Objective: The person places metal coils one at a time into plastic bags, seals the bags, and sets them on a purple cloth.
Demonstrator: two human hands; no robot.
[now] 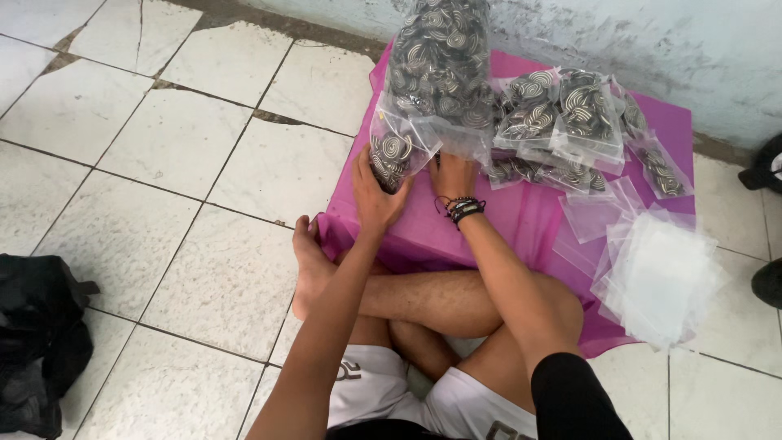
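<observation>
I sit cross-legged on a tiled floor before a magenta plastic sheet. My left hand cups a small clear bag filled with black-and-white spiral pieces, holding it upright at the sheet's left edge. My right hand, with dark bead bracelets on the wrist, reaches under the base of a large clear sack full of the same spiral pieces; its fingers are partly hidden there. The small bag leans against that sack.
Several filled small bags lie stacked behind the sack near the wall. A pile of empty clear bags rests on the sheet's right side. A black bag sits on the floor at far left. Dark shoes show at the right edge.
</observation>
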